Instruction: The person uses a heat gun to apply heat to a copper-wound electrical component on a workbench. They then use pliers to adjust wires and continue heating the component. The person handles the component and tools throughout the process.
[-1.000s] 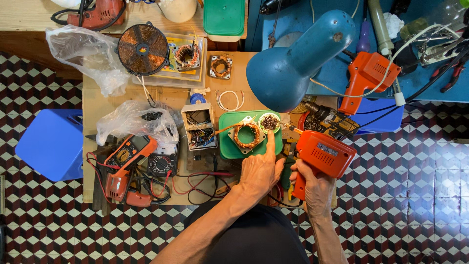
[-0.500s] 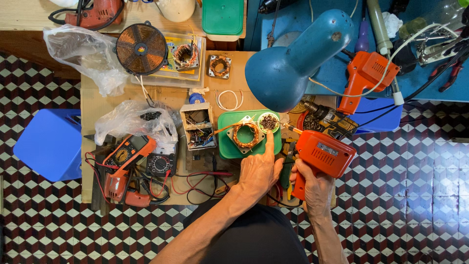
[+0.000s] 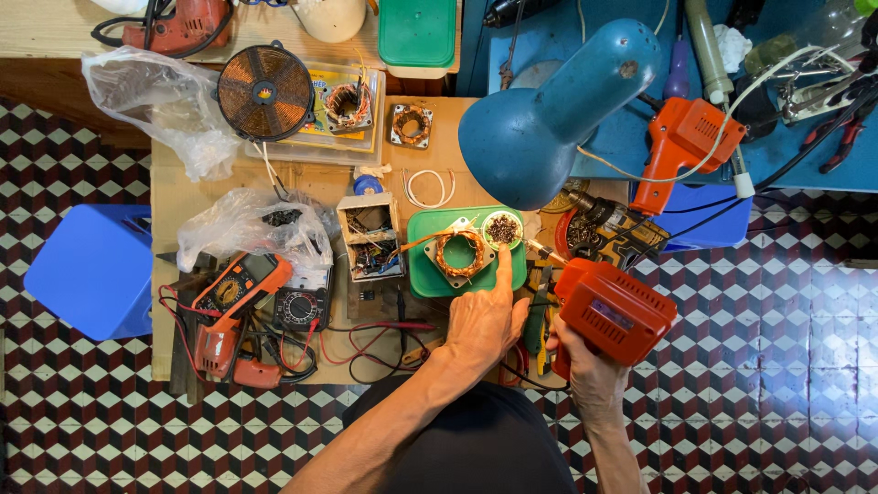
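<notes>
Plastic bags, a printed card and meter faces on a cluttered workbench.

Two crumpled clear plastic bags (image 3: 151, 101) (image 3: 242, 229) lie at the left. A yellow printed card (image 3: 315, 128) sits under a flat copper coil. An orange meter (image 3: 229, 291) has a round dial; beside it, a black meter (image 3: 299, 308) has a pale face.

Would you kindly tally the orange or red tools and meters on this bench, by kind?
Orange gun-shaped soldering tools: 2, one in the right hand at, one at
Orange multimeters: 1
Red power tools: 1
Red-handled pliers: 1
Total: 5
</notes>
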